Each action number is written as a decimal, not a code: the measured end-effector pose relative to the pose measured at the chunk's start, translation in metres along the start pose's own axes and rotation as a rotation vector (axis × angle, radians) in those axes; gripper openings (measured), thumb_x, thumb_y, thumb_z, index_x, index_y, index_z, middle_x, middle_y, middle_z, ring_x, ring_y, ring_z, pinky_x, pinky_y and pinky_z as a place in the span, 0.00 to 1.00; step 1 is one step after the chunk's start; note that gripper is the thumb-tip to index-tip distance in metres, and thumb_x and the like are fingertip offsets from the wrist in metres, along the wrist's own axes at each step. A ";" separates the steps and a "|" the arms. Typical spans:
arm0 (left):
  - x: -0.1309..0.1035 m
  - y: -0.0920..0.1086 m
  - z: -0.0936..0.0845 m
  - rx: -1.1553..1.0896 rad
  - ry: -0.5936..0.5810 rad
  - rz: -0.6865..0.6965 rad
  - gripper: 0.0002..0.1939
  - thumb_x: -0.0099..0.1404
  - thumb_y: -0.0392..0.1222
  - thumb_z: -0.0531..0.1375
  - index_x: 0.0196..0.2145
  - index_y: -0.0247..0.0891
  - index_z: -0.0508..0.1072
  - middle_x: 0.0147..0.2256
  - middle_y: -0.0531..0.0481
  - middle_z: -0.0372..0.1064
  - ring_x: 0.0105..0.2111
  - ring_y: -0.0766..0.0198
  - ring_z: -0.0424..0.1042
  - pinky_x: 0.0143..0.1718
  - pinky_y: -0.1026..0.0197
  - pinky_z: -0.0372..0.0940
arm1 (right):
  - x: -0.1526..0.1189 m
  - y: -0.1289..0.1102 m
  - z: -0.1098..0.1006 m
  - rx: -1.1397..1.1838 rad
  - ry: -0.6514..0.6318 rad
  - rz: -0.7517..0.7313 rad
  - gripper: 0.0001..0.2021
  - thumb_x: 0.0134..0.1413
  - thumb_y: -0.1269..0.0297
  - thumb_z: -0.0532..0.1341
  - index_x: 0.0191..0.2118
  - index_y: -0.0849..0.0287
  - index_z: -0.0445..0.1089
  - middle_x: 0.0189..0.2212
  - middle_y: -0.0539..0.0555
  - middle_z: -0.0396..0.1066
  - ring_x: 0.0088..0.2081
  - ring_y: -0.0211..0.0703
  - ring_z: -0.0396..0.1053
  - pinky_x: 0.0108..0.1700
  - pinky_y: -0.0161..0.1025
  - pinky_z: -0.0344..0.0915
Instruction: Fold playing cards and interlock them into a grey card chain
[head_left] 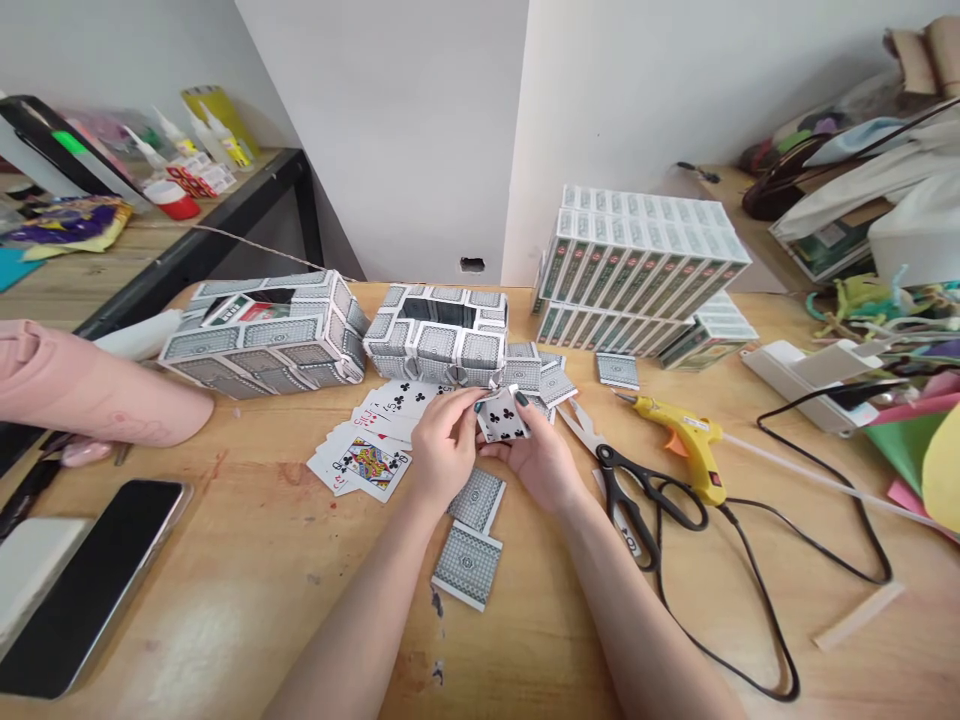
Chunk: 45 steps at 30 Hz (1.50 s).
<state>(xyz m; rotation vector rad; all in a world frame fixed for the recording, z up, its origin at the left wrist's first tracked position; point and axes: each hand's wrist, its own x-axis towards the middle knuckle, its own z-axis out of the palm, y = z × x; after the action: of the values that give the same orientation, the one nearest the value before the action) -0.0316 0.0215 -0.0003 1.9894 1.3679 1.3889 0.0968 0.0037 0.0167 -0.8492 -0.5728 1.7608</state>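
Between my two hands is a playing card (504,416) with black club marks, its edges bent up. My left hand (447,448) pinches its left edge. My right hand (546,455) grips the opposite side, thumb on the edge and fingers beneath. Loose playing cards (373,468) lie fanned on the table left of my hands. Below them are folded cards (468,564) with grey patterned backs, and more folded cards (523,372) sit just beyond. Behind my hands stands a box covered in folded cards (436,335), with a dark opening on top.
A second card-covered box (262,335) stands at the left. Black-handled scissors (626,475) and a yellow glue gun (690,445) with a looping cord lie right. Stacked card packs (637,260) rise behind. A phone (94,585), a pink roll (97,385) and a white power strip (814,375) flank the table.
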 end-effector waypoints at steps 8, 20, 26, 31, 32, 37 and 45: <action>-0.001 0.001 -0.001 0.026 0.099 -0.026 0.11 0.65 0.38 0.51 0.41 0.38 0.72 0.40 0.44 0.72 0.43 0.62 0.70 0.46 0.58 0.65 | 0.000 -0.002 -0.001 0.085 0.036 -0.008 0.12 0.49 0.57 0.58 0.38 0.57 0.66 0.37 0.55 0.74 0.37 0.46 0.73 0.40 0.43 0.70; -0.005 -0.002 0.002 -0.036 0.217 -0.155 0.10 0.62 0.39 0.56 0.40 0.36 0.71 0.38 0.45 0.73 0.34 0.64 0.74 0.38 0.62 0.70 | -0.002 -0.003 -0.002 0.139 0.118 -0.148 0.10 0.48 0.60 0.61 0.38 0.54 0.65 0.37 0.51 0.72 0.35 0.44 0.72 0.38 0.42 0.69; -0.004 0.010 -0.003 -0.168 -0.152 -0.005 0.14 0.57 0.29 0.55 0.42 0.38 0.65 0.46 0.44 0.68 0.48 0.60 0.68 0.48 0.57 0.66 | 0.002 0.002 -0.007 0.044 0.193 -0.277 0.13 0.48 0.60 0.62 0.42 0.52 0.66 0.40 0.50 0.71 0.40 0.43 0.70 0.40 0.42 0.68; -0.001 0.018 -0.008 -0.101 -0.326 0.043 0.15 0.52 0.29 0.58 0.38 0.39 0.62 0.51 0.42 0.62 0.54 0.55 0.61 0.53 0.51 0.60 | 0.002 0.006 -0.011 -0.109 0.204 -0.289 0.19 0.46 0.59 0.64 0.46 0.52 0.66 0.40 0.51 0.71 0.38 0.43 0.70 0.39 0.41 0.67; 0.000 0.018 -0.008 -0.091 -0.342 0.046 0.15 0.52 0.30 0.58 0.37 0.39 0.62 0.51 0.42 0.62 0.54 0.55 0.60 0.53 0.51 0.60 | 0.001 0.006 -0.011 -0.124 0.205 -0.289 0.19 0.45 0.59 0.65 0.46 0.53 0.66 0.40 0.52 0.71 0.39 0.43 0.69 0.40 0.40 0.67; 0.000 0.019 -0.010 0.005 -0.362 0.061 0.10 0.53 0.33 0.59 0.33 0.39 0.63 0.50 0.43 0.63 0.53 0.54 0.59 0.52 0.48 0.58 | 0.000 0.007 -0.011 -0.178 0.212 -0.304 0.21 0.45 0.59 0.65 0.47 0.54 0.67 0.42 0.53 0.70 0.41 0.44 0.69 0.42 0.41 0.66; -0.002 0.013 -0.007 0.054 -0.220 0.072 0.06 0.55 0.32 0.58 0.29 0.39 0.64 0.50 0.45 0.62 0.50 0.57 0.62 0.51 0.52 0.60 | 0.003 0.007 -0.011 -0.132 0.246 -0.312 0.20 0.45 0.58 0.65 0.46 0.55 0.68 0.43 0.54 0.71 0.41 0.44 0.69 0.43 0.42 0.66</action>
<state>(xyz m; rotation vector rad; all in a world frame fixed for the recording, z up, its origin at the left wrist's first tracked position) -0.0310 0.0119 0.0113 2.1720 1.2585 1.1322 0.1007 0.0041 0.0036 -0.9931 -0.6250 1.3262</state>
